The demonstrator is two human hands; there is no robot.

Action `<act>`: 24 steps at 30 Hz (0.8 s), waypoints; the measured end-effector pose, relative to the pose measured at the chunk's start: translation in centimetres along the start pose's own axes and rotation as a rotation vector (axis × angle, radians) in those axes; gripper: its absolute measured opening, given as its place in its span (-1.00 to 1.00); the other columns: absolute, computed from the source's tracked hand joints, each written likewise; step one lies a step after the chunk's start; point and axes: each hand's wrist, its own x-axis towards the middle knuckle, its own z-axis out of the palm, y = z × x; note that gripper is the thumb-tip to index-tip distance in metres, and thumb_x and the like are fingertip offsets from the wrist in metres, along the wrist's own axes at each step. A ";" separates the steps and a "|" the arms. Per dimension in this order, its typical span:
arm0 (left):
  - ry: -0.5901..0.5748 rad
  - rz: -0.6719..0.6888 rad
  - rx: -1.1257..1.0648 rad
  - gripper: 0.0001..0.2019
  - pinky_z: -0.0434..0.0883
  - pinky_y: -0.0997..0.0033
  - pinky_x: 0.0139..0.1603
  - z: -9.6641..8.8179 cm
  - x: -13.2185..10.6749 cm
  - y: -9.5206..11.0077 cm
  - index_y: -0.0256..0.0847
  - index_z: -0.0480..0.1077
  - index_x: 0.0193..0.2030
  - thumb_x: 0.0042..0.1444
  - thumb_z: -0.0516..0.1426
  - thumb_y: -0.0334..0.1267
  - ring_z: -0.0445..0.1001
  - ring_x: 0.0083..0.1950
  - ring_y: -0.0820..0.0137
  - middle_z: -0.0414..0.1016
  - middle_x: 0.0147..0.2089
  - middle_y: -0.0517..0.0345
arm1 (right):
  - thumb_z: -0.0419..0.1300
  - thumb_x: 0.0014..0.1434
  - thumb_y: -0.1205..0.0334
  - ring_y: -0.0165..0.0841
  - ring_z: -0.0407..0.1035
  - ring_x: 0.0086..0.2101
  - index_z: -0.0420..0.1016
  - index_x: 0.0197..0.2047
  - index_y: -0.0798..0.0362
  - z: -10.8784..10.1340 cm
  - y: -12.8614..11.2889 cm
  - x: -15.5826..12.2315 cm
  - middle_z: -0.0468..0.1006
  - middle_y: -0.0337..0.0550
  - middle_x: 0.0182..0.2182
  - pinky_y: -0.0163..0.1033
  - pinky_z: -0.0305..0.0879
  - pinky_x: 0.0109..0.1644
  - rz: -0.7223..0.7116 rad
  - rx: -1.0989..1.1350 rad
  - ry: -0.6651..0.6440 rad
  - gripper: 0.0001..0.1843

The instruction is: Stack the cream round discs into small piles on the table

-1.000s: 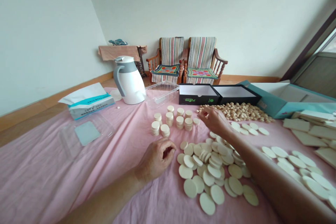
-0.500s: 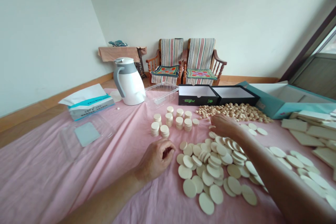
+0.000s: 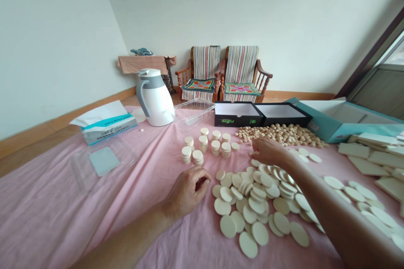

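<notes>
My left hand (image 3: 189, 189) rests curled on the pink cloth, thumb and fingers drawn together, and nothing shows in it. It lies just left of a heap of pale round wooden discs (image 3: 257, 206). Over the far side of that heap reaches my right hand (image 3: 268, 150), near the pile of small wooden beads (image 3: 284, 133). Its fingers point down and are bent together; whatever is in them is hidden. Short stacks of smaller discs (image 3: 215, 147) stand ahead of my left hand, with a low stack (image 3: 235, 146) at their right end.
Black boxes (image 3: 238, 114) and a light blue box (image 3: 350, 122) stand behind the beads. Rectangular boards (image 3: 372, 157) and more discs (image 3: 356, 193) lie at right. A white jug (image 3: 159, 103), a tissue pack (image 3: 107, 124) and clear plastic trays (image 3: 197, 111) are at left and back.
My right hand has shifted very slightly, its fingers drawn a little closer together. My left hand and the stacks have not moved.
</notes>
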 end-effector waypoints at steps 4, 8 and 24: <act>0.007 -0.002 0.005 -0.83 0.26 0.50 -0.30 0.0 0.0 0.0 -0.23 0.43 -0.33 0.07 0.02 -0.46 0.37 -0.33 0.46 0.44 -0.36 0.16 | 0.08 -0.03 0.33 -0.17 0.39 -0.24 0.41 -0.36 0.14 0.7 -0.5 0.0 0.51 0.11 -0.29 -0.20 0.17 -0.25 -0.012 -0.001 0.005 -0.86; 0.015 0.001 0.000 -0.83 0.26 0.50 -0.30 0.1 0.0 0.0 -0.23 0.43 -0.34 0.07 0.02 -0.46 0.37 -0.33 0.46 0.44 -0.36 0.15 | 0.06 -0.05 0.37 -0.22 0.37 -0.26 0.39 -0.35 0.13 1.1 -0.8 0.3 0.50 0.06 -0.31 -0.25 0.16 -0.27 -0.016 0.023 0.039 -0.85; 0.037 0.017 -0.017 -0.84 0.24 0.50 -0.32 0.2 -0.2 -0.2 -0.23 0.43 -0.34 0.06 0.04 -0.46 0.36 -0.35 0.46 0.45 -0.37 0.15 | 0.11 -0.01 0.30 -0.32 0.35 -0.28 0.37 -0.21 0.13 2.0 -2.8 3.3 0.48 -0.04 -0.28 -0.30 0.18 -0.22 -0.189 0.317 0.226 -0.75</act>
